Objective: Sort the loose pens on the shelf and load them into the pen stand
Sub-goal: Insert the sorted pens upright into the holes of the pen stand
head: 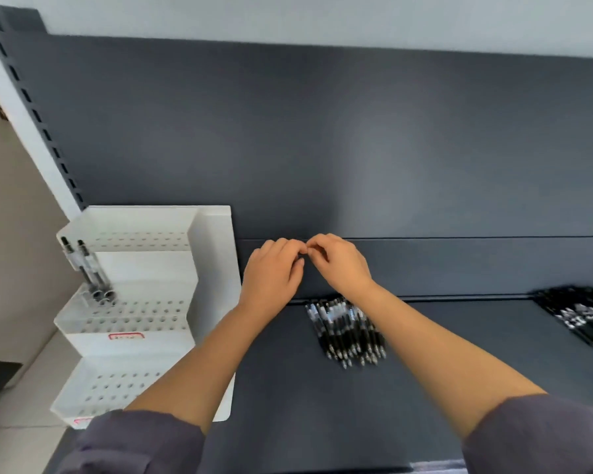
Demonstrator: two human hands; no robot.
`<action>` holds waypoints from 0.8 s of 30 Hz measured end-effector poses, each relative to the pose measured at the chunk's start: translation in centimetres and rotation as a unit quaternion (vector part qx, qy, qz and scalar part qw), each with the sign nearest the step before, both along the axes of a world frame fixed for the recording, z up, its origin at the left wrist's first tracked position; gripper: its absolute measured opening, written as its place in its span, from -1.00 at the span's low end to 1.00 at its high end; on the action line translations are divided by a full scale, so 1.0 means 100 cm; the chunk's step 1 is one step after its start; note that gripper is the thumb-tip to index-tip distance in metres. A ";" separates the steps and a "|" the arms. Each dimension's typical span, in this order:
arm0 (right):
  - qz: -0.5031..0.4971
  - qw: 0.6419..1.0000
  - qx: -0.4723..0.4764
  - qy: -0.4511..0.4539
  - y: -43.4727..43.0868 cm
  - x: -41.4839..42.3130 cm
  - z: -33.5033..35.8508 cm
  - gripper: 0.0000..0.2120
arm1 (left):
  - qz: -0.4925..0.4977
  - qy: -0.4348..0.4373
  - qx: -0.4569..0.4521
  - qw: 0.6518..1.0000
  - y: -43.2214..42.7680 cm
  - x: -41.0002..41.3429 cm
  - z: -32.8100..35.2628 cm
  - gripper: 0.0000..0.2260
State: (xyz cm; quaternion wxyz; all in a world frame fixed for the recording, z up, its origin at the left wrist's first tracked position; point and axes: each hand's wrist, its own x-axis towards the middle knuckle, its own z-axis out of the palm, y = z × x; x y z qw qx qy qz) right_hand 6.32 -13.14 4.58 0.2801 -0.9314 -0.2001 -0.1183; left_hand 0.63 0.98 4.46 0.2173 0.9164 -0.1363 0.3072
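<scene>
A tiered pen stand [213, 268] sits at the left end of a shelf [459, 354], against the back panel [322, 138]. Two pens [89, 268] stand side by side in holes at the left of its middle tier. Right of the stand, mid-shelf, lies a pile of pens [348, 331]; a second pile [582, 318] lies at the far right edge. The left hand [273, 271] and right hand [339, 261] meet fingertip to fingertip just behind the middle pile.

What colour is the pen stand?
The pen stand is white, with a red label; clearest in the head view.
</scene>
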 end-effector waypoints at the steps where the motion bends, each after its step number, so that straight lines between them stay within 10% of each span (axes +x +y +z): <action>1: 0.003 1.000 -0.011 0.016 -0.012 0.003 -0.005 -0.82 | 0.003 0.012 -0.004 1.000 -0.010 0.003 -0.006 -0.87; 12: 0.009 0.974 -0.091 0.209 -0.060 0.023 -0.070 -0.81 | 0.030 0.185 0.021 0.982 -0.044 0.029 -0.069 -0.82; 24: -0.043 0.945 -0.221 0.237 -0.020 0.046 -0.110 -0.65 | 0.098 0.456 -0.014 0.884 -0.030 0.036 -0.135 -0.56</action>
